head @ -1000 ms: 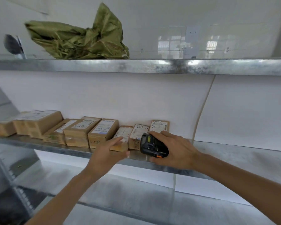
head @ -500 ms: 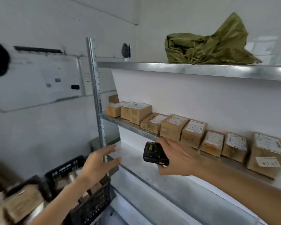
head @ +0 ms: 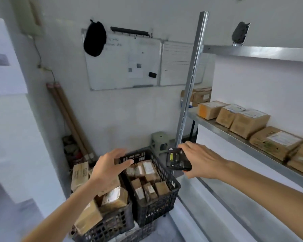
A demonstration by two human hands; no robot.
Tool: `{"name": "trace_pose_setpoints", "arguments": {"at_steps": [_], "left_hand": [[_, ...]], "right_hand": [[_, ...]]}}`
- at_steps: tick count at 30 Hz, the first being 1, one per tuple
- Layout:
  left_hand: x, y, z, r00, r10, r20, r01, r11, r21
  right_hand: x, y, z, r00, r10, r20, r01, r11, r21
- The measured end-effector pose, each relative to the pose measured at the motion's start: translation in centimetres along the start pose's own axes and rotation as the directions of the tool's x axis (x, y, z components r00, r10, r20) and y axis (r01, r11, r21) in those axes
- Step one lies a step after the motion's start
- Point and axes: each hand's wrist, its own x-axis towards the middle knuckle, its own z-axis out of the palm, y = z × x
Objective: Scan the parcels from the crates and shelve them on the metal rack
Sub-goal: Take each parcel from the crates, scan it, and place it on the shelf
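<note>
Since a second ago the view has swung left, away from the row of shelved boxes and down toward the crates on the floor. Nearest, the left hand (head: 108,170) is spread wide and empty, hovering above the black crate (head: 157,205) of small parcels (head: 148,169). Beside it, the right hand (head: 202,160) grips a black scanner (head: 177,159), held over the crate's right edge. A second crate (head: 110,222) sits just left of the first, piled with larger boxes. To the right stands the metal rack (head: 220,131) with boxes (head: 248,122) lined along its shelf. Beyond, a whiteboard (head: 124,63) hangs on the wall.

The likely step is picking the next parcel — best to take a top one with its label facing up, then turn the label to the scanner.
</note>
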Motion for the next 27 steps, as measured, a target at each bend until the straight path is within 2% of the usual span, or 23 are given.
{"name": "trace_pose_setpoints", "arguments": {"at_steps": [6, 11, 19, 27], "left_hand": [[5.8, -4.4, 1.9, 0.996, -0.084, 0.01, 0.085, 0.996, -0.039], [13.2, -7.8, 6.5, 0.989, -0.145, 0.028, 0.146, 0.988, -0.048], [24.9, -16.0, 17.6, 0.949, -0.298, 0.1, 0.307, 0.947, -0.094], [31.7, -25.1, 26.7, 0.889, -0.425, 0.173, 0.446, 0.889, -0.107]], "right_hand": [[8.2, 0.7, 4.0, 1.0, -0.031, -0.003, 0.031, 0.998, 0.057], [16.1, 4.1, 9.3, 1.0, -0.027, 0.002, 0.027, 0.992, 0.126], [28.6, 10.9, 21.9, 0.991, 0.004, 0.134, -0.022, 0.99, 0.136], [36.4, 13.5, 34.1, 0.954, 0.064, 0.293, -0.125, 0.972, 0.197]]}}
